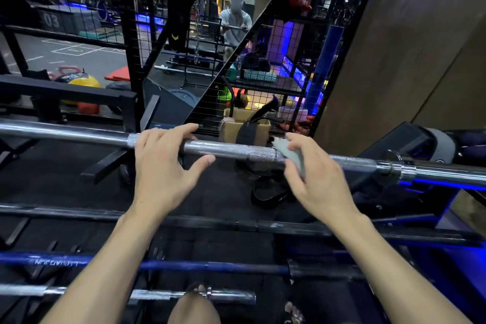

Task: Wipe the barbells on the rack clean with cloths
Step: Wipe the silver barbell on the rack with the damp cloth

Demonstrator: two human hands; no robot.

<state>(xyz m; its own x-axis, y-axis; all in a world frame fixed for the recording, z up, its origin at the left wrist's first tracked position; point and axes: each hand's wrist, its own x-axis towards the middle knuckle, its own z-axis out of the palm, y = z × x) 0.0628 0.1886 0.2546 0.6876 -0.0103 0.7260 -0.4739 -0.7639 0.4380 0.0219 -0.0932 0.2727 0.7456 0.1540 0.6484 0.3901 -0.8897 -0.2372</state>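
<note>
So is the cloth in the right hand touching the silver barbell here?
Touching. The head view shows the cloth, gripped by the right hand, wrapped against the silver barbell.

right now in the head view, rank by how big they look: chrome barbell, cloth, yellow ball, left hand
1. chrome barbell, spans the frame
2. left hand
3. yellow ball
4. cloth, mostly hidden in the right hand
The ball sits farther away, so 2 versus 3 is apparent size only.

The silver barbell (226,149) runs out of frame at both edges. The right hand (315,173) covers most of the pale cloth (292,154). The print on the blue bar (157,264) is too smeared to read.
</note>
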